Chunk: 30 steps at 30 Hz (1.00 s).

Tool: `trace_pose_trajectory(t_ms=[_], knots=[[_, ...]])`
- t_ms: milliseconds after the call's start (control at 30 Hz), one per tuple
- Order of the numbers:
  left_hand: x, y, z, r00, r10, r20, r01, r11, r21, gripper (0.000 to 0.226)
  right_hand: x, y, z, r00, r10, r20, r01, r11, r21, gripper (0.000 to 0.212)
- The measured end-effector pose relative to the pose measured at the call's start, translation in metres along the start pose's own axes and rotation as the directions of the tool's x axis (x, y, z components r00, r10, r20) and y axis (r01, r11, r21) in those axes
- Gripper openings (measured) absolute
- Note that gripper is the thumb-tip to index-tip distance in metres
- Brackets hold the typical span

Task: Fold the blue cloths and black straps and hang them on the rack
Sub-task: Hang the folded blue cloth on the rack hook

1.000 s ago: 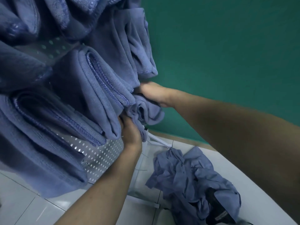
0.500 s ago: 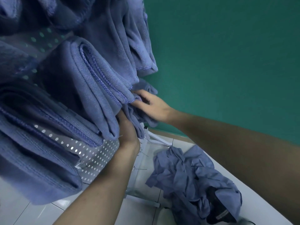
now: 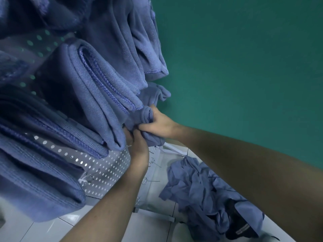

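Several folded blue cloths [image 3: 97, 95] hang in thick stacks over a white perforated rack [image 3: 104, 165], filling the left side of the view against a green wall [image 3: 244, 67]. Below and to the right, a crumpled heap of blue cloths [image 3: 201, 189] lies on the white tabletop [image 3: 157, 224], with a black strap [image 3: 241, 226] tucked into its lower right edge.

At the rack's right edge, both hands meet on one small rolled blue cloth [image 3: 148, 116], which sits just beside the lowest folded stack and touches its hem. The right hand [image 3: 160, 124] comes in from the right with its fingers curled round the roll, the thumb lying along the lower side and pinching the fabric inward. The left hand [image 3: 138, 144] reaches up from below, its back toward the camera; its fingers disappear under the same roll and behind the hanging stack, so they seem bent into the cloth, though how tightly they hold it cannot be told. The two hands touch each other where they meet at the roll. A loose end of the roll hangs down just beyond the left hand's knuckles.
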State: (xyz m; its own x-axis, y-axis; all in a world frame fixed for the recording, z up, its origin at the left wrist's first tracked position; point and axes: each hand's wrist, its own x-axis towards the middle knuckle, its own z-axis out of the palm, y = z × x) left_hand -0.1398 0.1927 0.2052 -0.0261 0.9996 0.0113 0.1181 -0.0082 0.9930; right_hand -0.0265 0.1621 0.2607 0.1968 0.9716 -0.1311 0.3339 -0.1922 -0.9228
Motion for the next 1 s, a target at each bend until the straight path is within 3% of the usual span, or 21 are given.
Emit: trace_pose_trajectory(t_ms=[133, 267, 333, 433, 533, 667, 1000], knots=[[-0.007, -0.015, -0.006, 0.996, -0.051, 0.078, 0.039, 0.987, 0.153, 0.082, -0.002, 0.001, 0.0, 0.999, 0.04, 0.017, -0.039, 0.998, -0.052, 0.032], [-0.03, -0.008, -0.013, 0.986, 0.005, 0.165, -0.051, 0.96, 0.275, 0.066, -0.015, 0.001, -0.001, 0.997, 0.06, 0.053, -0.05, 0.985, -0.166, 0.019], [-0.035, -0.004, -0.017, 0.984, -0.042, 0.173, 0.0, 0.971, 0.237, 0.043, -0.026, 0.004, -0.004, 0.994, 0.082, 0.069, -0.071, 0.987, -0.141, 0.028], [-0.04, -0.009, -0.026, 0.995, -0.037, 0.092, 0.017, 0.979, 0.205, 0.05, -0.048, 0.012, -0.014, 0.988, 0.138, 0.067, -0.122, 0.97, -0.21, 0.054], [-0.059, -0.001, -0.036, 0.992, -0.106, 0.075, 0.085, 0.966, 0.245, 0.035, -0.074, 0.022, -0.026, 0.977, 0.206, 0.052, -0.19, 0.957, -0.219, 0.07], [-0.088, -0.004, -0.041, 0.937, -0.199, 0.287, 0.083, 0.925, 0.37, 0.042, -0.108, 0.039, -0.041, 0.963, 0.268, 0.011, -0.258, 0.936, -0.238, 0.069], [-0.138, -0.027, 0.01, 0.75, -0.287, 0.596, -0.079, 0.856, 0.511, 0.03, -0.183, 0.116, -0.076, 0.921, 0.374, -0.106, -0.386, 0.913, -0.134, 0.041]])
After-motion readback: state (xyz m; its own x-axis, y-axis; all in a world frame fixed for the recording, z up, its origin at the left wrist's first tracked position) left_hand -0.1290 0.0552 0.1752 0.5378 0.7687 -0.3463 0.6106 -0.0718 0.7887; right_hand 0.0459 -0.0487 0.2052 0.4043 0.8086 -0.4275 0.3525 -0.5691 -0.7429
